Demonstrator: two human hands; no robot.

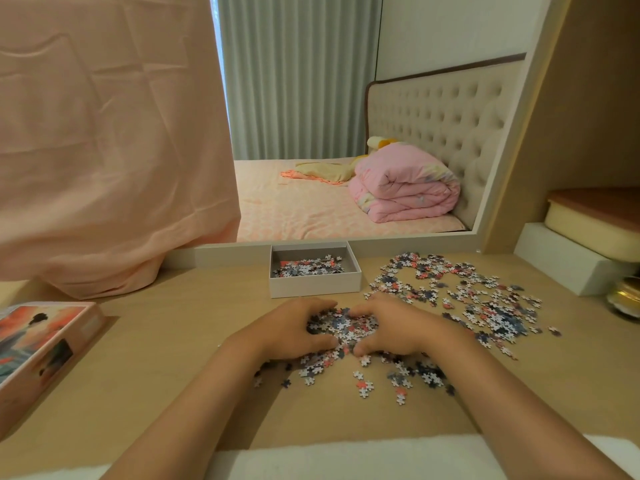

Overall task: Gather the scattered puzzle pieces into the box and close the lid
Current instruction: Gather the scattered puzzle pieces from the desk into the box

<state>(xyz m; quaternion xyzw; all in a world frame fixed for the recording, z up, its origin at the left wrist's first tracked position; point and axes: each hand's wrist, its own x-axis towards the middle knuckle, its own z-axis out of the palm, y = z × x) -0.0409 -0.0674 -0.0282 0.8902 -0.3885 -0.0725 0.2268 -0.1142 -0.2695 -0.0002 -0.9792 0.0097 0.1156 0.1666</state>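
Both hands were down on the bench (180, 344), brought in close with a heap of pieces (341, 325) cupped between them. The left hand (294, 329) curled round the heap's left side and the right hand (394, 329) round its right side, fingertips nearly meeting at the far edge and thumbs nearly meeting at the near edge. The box (315, 288) stood open just beyond the hands, against the base of a mirror (346, 98), and a shallow layer of boxed pieces (308, 267) lay on its floor. To the right of the box and the hands, the scattered pieces (485, 303) spread in a wide, loose field across the bench. A thinner scatter of loose pieces (398, 375) lay just in front of the hands, between the two forearms and partly under the right one. The lid (41, 344), printed with a picture, lay at the left edge of the bench, well apart from the box. A pink cloth (104, 150) hung over the left part of the mirror, its hem reaching the bench. At the far right stood a white block (561, 268).
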